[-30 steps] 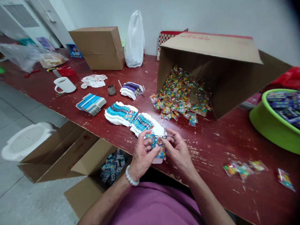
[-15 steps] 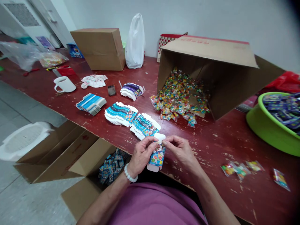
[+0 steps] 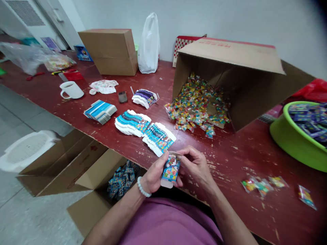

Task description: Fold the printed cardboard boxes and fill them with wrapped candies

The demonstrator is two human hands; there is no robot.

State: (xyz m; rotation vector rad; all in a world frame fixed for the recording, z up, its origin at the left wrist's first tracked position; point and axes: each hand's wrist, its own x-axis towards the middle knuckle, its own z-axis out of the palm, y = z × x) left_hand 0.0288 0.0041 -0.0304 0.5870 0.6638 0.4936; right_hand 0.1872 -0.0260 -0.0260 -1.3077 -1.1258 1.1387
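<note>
Both my hands hold a small blue printed paper box upright at the near edge of the red table. My left hand grips its left side from below. My right hand pinches its top flap, fingers curled. Just beyond lie fanned stacks of flat blue box blanks. A large cardboard carton lies on its side farther back, with a heap of coloured candy packets spilling from it. A few loose candy packets lie to my right.
A green basin of dark blue boxes stands at the far right. A white mug, closed brown box and white plastic bag stand at the back left. Below the table edge, an open carton holds finished blue boxes.
The box has gone from being folded open to standing upright with its top flap pressed down. Both hands drew slightly closer to my body.
</note>
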